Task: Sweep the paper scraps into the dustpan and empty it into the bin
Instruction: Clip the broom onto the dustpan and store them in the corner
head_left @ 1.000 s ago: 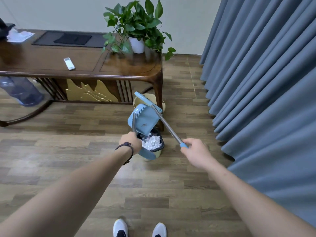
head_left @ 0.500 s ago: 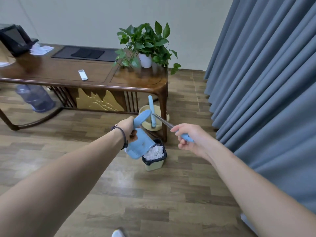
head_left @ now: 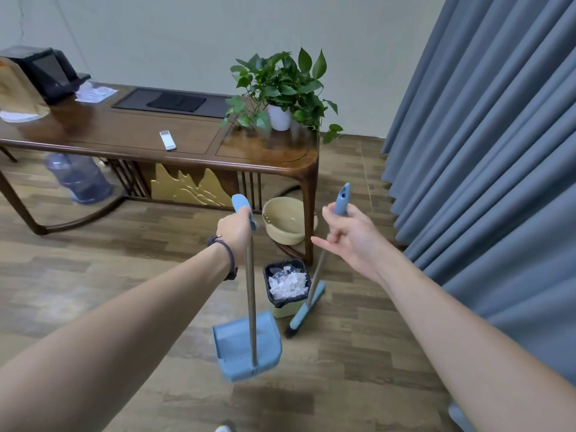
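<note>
Flanking the full bin (head_left: 287, 287): dustpan (head_left: 246, 347) left, broom (head_left: 307, 310) right.

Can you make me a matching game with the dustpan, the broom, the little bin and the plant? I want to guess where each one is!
Things:
1. dustpan
2. broom
3. bin
4. plant

Places:
A. on the wooden table
B. hanging from the left hand
C. on the floor, full of white paper scraps
D. handle in the right hand, head by the bin

Pairs: 1-B, 2-D, 3-C, 4-A
</note>
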